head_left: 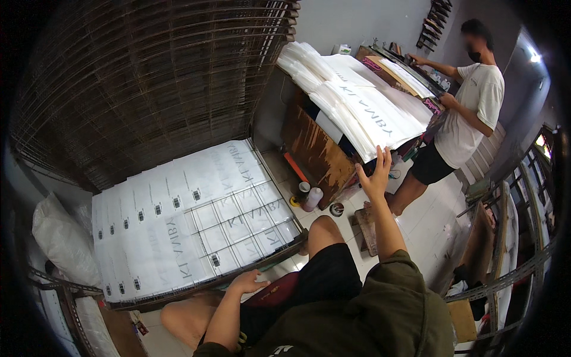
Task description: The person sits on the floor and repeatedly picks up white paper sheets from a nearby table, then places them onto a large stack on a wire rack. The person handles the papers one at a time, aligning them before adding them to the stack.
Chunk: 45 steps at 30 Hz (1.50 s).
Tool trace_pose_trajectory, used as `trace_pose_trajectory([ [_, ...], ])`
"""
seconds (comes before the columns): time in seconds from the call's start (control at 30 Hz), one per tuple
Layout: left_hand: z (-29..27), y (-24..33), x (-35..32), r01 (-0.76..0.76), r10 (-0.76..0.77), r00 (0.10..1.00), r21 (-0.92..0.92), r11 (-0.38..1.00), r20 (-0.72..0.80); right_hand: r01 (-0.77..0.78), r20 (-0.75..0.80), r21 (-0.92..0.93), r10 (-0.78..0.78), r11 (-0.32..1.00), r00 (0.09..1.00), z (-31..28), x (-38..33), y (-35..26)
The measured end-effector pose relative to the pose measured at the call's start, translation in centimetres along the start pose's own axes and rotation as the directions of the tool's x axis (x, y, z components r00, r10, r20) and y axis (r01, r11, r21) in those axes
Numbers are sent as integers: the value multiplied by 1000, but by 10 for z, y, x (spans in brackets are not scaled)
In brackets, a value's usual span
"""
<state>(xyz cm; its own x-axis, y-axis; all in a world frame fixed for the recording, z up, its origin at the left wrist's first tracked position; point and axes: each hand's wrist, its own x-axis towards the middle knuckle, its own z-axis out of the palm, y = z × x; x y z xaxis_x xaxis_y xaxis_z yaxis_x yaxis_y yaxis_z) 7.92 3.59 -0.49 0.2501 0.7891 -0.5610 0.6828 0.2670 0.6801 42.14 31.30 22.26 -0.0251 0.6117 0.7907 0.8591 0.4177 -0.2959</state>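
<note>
My right hand point(376, 174) is raised with fingers spread, touching the lower edge of a stack of white printed sheets point(363, 107) that lies on a wooden table point(312, 149). It grips nothing. My left hand point(247, 281) rests by the front edge of a wire drying rack point(196, 208) near my knee, fingers curled loosely with nothing in them. Rows of white printed sheets point(148, 226) lie overlapping on that rack. I am seated, in black shorts and a green shirt.
Another person in a white shirt point(473, 101) works at the far side of the table. Stacked wire rack shelves point(148, 77) are tilted up behind the rack. Bottles and a small tin point(312, 199) stand on the tiled floor. A metal shelf frame point(511, 238) stands at the right.
</note>
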Motion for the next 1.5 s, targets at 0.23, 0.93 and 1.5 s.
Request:
trace_pose_trajectory([
  [0.23,-1,-4,2,16,-17,1000,-37,999,-11,-14,-21,-8,13,1000,1000,11,-2,5],
  [0.93,-5,-7,0,32,-35,999,-74,997,-31,-36,-10,-36,36,999,999,11,-2,2],
  [1.5,-7,-10,-5,42,-47,998,-101,994,-45,-391,48,763,559,514,828,-27,74,-27],
])
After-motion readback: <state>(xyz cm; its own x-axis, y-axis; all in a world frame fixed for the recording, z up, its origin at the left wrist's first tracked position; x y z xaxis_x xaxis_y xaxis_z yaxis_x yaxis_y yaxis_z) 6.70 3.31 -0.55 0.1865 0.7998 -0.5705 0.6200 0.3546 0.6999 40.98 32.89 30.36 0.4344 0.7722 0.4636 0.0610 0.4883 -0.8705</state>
